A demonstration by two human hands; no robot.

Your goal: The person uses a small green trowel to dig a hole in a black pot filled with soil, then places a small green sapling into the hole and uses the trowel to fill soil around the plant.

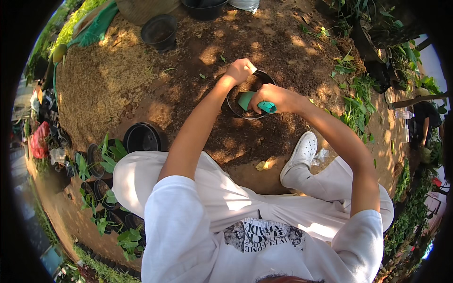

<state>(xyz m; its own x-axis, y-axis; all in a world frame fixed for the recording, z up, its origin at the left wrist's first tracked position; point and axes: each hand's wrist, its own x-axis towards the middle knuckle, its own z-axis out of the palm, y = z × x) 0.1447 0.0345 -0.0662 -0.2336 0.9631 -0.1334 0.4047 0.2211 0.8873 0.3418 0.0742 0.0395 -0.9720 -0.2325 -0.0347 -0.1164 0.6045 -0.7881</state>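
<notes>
A round black plant pot (pixel 269 75) stands on the dark soil before me, with brown soil (pixel 252 85) inside. My left hand (pixel 241 71) is closed over the pot's far-left rim. In my right hand (pixel 274 97) is a green hand trowel (pixel 245 100), gripped by its handle over the pot. Its blade points left, inside the rim, and the lower part of the blade seems to meet the soil. My right fingers hide part of the handle and the pot's near-right side.
A black pot (pixel 143 137) sits by my left knee, with potted seedlings (pixel 101 191) below it. Farther off are another black pot (pixel 159 32) and a black basin (pixel 205 9). Dry husk-like material (pixel 102 78) is heaped left. Leafy plants (pixel 359 106) line the right; a person (pixel 424 122) is beyond.
</notes>
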